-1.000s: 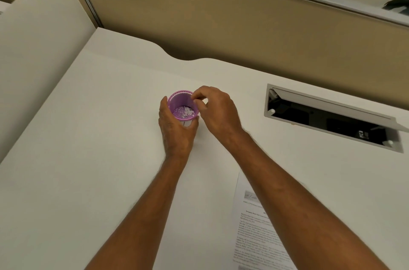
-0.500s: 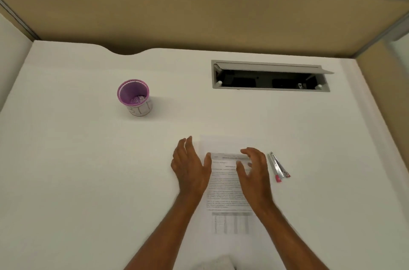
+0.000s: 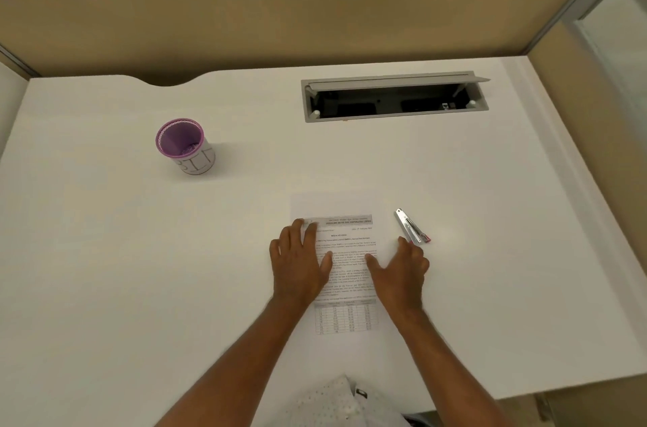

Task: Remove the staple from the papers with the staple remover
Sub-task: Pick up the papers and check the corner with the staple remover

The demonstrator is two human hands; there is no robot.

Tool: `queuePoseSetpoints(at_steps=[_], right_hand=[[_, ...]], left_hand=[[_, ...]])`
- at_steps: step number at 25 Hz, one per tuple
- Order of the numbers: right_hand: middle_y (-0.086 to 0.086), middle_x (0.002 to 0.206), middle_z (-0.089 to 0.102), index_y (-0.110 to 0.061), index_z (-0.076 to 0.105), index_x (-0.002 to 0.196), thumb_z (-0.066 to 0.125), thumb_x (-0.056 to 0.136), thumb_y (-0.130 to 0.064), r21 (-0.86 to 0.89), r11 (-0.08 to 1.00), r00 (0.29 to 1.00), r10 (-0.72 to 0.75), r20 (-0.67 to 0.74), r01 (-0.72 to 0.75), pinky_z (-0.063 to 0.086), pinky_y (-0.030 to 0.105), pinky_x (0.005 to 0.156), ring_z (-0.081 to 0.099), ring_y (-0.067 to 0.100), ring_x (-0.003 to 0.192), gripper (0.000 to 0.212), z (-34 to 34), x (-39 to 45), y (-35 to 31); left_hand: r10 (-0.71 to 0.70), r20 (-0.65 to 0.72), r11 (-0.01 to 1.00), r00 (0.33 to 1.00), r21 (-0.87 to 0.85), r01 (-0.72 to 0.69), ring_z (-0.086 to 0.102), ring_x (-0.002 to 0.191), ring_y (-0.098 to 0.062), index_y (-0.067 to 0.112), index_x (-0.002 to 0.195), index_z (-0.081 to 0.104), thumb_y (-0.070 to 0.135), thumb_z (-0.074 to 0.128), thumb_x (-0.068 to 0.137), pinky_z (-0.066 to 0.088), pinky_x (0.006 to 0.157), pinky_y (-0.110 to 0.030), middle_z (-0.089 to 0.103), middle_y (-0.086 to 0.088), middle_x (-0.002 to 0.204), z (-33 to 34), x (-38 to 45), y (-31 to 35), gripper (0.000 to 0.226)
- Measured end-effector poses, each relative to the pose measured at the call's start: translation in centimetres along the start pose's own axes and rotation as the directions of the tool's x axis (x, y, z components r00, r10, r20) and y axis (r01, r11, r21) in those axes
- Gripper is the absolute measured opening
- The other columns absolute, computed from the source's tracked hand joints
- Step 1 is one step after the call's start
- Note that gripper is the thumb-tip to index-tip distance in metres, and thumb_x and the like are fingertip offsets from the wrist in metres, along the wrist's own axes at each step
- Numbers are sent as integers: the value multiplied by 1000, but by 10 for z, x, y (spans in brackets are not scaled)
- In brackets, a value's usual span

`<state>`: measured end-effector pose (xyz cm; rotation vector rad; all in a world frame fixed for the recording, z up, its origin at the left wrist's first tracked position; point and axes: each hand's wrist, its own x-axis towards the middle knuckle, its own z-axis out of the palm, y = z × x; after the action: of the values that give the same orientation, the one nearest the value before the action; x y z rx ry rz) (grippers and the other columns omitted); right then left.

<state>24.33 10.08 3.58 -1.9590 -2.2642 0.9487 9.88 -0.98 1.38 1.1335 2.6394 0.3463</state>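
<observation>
Your left hand (image 3: 299, 260) lies flat on the papers (image 3: 345, 251) at lower middle. Your right hand (image 3: 399, 271) is open, holding nothing. Reach gently for the staple remover (image 3: 411, 226) just right of the papers.

The desk (image 3: 105, 269) looks smooth, matt white. The papers (image 3: 345, 244) between the hands are thin printed sheets. Just beyond the right hand (image 3: 399, 272), the staple remover (image 3: 411, 226) is shiny metal with pink plastic tips.

Office cubicle: partition walls (image 3: 315, 6), desk (image 3: 105, 269) w/ cable hatch (image 3: 392, 99)
</observation>
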Motion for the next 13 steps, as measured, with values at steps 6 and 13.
queuePoseSetpoints(at_steps=[6, 13], right_hand=[[16, 139, 53, -5, 51, 139, 82, 83, -43, 64, 997, 997, 38, 64, -42, 46, 47, 105, 47, 37, 131, 74, 1, 12, -6], [14, 134, 55, -10, 61, 128, 87, 75, -49, 132, 976, 980, 157, 122, -173, 45, 48, 111, 51, 35, 130, 71, -6, 30, -10]], left_hand=[[2, -5, 1000, 1000, 4, -2, 51, 130, -31, 16, 141, 55, 56, 57, 86, 41, 106, -51, 52, -9, 149, 3, 2, -1, 68], [11, -12, 1000, 1000, 9, -11, 50, 133, -31, 16, 142, 55, 56, 57, 87, 40, 108, -52, 52, -10, 150, 7, 1, -4, 68]])
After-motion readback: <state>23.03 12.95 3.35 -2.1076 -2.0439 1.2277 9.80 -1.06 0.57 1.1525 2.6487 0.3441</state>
